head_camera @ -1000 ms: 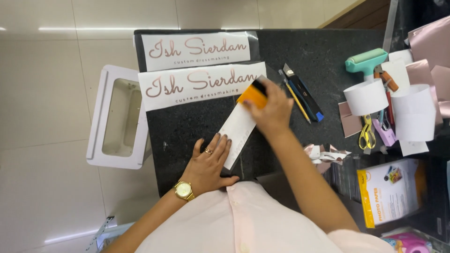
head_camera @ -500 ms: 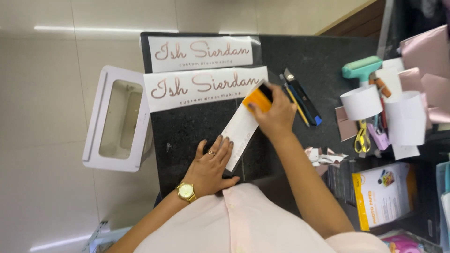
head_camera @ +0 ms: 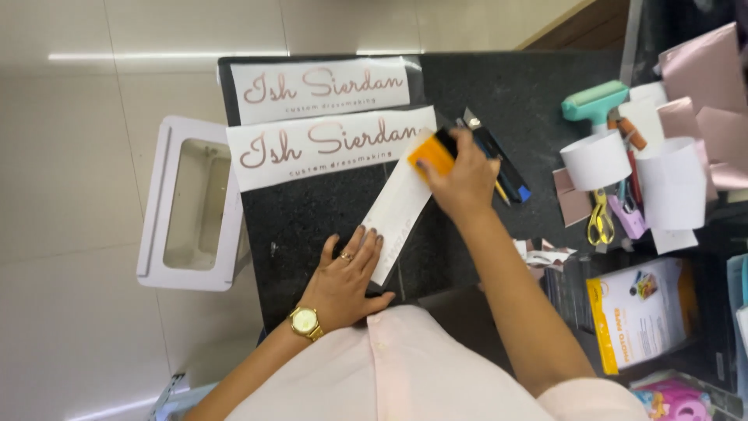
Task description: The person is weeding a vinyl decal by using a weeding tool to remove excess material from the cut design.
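On a black speckled countertop, a white vinyl strip is pinned flat under the spread left hand while an orange squeegee, gripped in the closed right hand, is pressed at its upper end, the smoothing judged partly done.

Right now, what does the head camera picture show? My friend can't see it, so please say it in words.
A person's right hand presses an orange scraper onto a white paper strip on a black table, while the left hand holds the strip's near end flat. Two lettered strips lie beyond, paper rolls and scissors to the right.
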